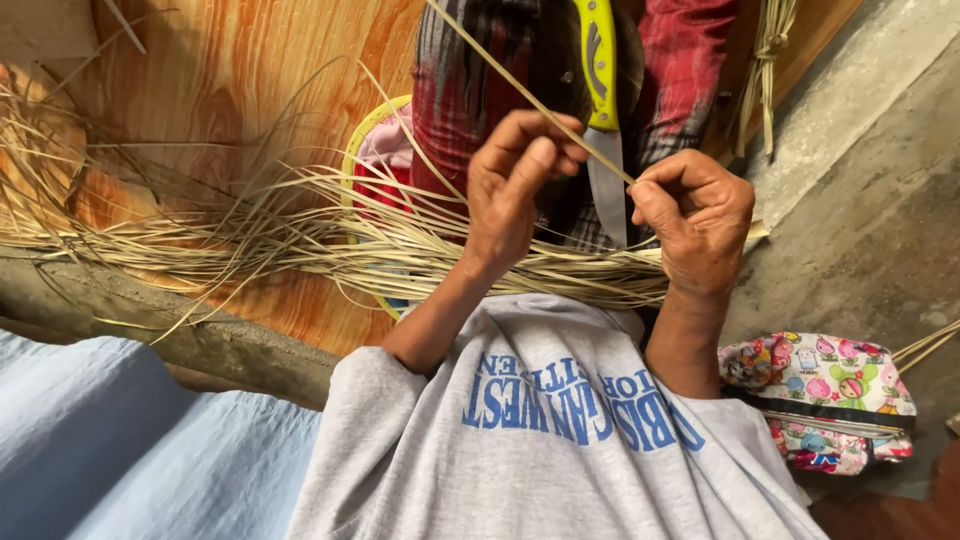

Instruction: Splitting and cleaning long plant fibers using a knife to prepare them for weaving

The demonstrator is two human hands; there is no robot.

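1. A thin straw strip (520, 90) runs from 12 o'clock down to frame centre, crossing a knife blade (607, 180).
2. The left hand (515, 190) pinches it, fingers clenched on it.
3. The right hand (700, 215) grips its lower end.
4. A straw bundle (300, 240) stretches toward 9 o'clock; a patterned pouch (820, 395) lies at 4 o'clock.

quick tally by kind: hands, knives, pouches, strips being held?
hands: 2 (left, right)
knife: 1
pouch: 1
held strip: 1
Total: 5
The loose strips across the lap are too many to count.
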